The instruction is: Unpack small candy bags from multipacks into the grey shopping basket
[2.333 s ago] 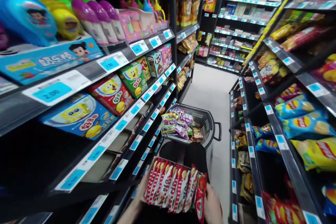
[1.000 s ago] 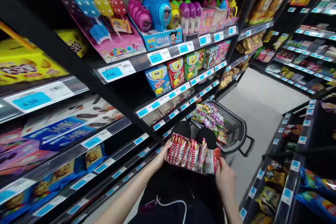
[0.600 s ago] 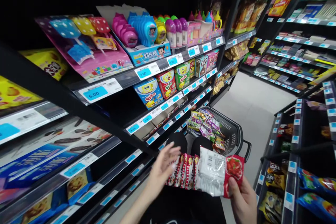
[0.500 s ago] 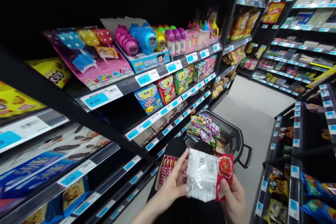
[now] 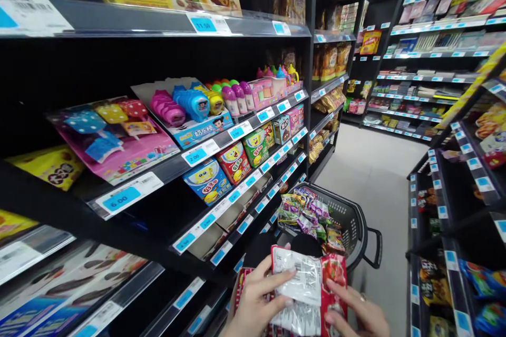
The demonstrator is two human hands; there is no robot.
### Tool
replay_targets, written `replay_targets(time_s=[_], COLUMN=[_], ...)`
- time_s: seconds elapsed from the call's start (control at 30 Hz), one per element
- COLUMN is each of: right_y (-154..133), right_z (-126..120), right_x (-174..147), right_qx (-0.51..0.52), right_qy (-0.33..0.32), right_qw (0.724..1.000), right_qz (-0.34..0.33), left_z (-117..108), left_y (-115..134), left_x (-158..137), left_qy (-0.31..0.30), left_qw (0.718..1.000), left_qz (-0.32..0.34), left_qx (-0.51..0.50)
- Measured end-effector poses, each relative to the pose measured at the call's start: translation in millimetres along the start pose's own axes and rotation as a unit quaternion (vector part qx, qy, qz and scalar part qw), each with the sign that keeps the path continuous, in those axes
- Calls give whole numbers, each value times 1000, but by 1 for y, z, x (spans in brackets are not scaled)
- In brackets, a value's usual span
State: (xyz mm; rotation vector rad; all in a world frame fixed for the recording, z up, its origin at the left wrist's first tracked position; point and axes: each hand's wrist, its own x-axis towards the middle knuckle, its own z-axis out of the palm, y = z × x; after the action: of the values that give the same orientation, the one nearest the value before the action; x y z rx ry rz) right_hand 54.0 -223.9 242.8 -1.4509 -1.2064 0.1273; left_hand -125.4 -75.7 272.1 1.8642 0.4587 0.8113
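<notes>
Left hand (image 5: 255, 300) and right hand (image 5: 358, 311) are pinching a bag (image 5: 305, 289), partly hiding striped packets (image 5: 241, 280); a basket (image 5: 350, 231) is standing beyond, beside shelves (image 5: 222, 142).

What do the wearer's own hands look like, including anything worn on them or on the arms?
Both the left hand and the right hand are without gloves. The right wears what looks like a slim ring near the base of a finger; none shows on the left. The picture's lower edge cuts the arms off, so sleeves can't be judged.
</notes>
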Motion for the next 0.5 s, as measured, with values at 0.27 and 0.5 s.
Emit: replay_targets(time_s=[0.27, 0.5], right_y=[-24, -30], right_z=[-18, -12], right_x=[16, 16], right_qx=[39, 50], right_qy=[7, 49], right_qw=[999, 993], right_qz=[35, 96], left_z=[14, 4], left_y=[23, 23], left_x=[16, 22], left_qy=[58, 19], left_qw=[990, 978], left_qz=[92, 134], left_qx=[85, 159])
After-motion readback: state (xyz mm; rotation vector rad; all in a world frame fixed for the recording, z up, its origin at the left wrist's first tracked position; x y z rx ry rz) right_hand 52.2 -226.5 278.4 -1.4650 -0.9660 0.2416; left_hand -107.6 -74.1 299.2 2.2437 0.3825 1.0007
